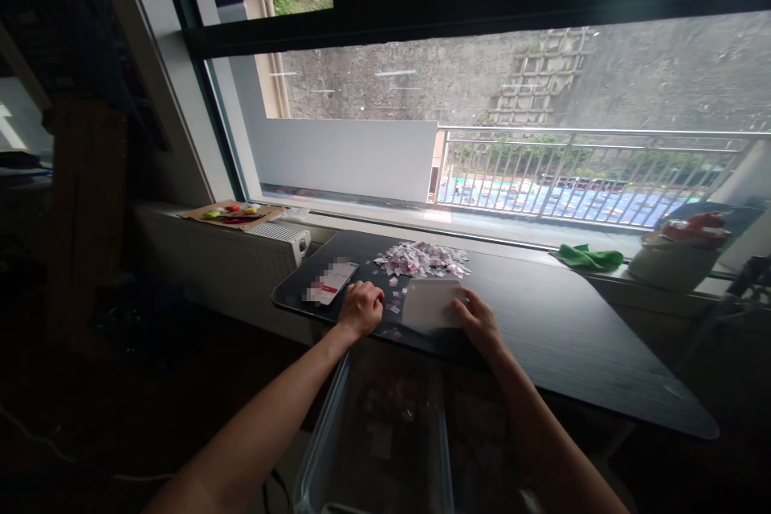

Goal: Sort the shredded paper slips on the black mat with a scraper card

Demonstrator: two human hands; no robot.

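Observation:
My right hand (479, 317) grips the right edge of a flat white plastic scraper (430, 303) with rounded corners, held low over the near part of the black table (530, 313). Just beyond the scraper lies a heap of small white and pink paper pieces (418, 257). Some loose pieces (394, 307) are scattered between the scraper and my left hand (361, 307). That hand rests at the table's near edge with its fingers curled in; anything inside them is hidden. Left of it, a phone (331, 283) with a partly blurred screen lies on the table.
Under the table's near edge stands a clear plastic bin (444, 434) with dim bits inside. A green cloth (587, 257) and a pale bag-like container (671, 257) are on the sill at right. A radiator (280, 237) and brown paper with colourful items (226, 215) are at left.

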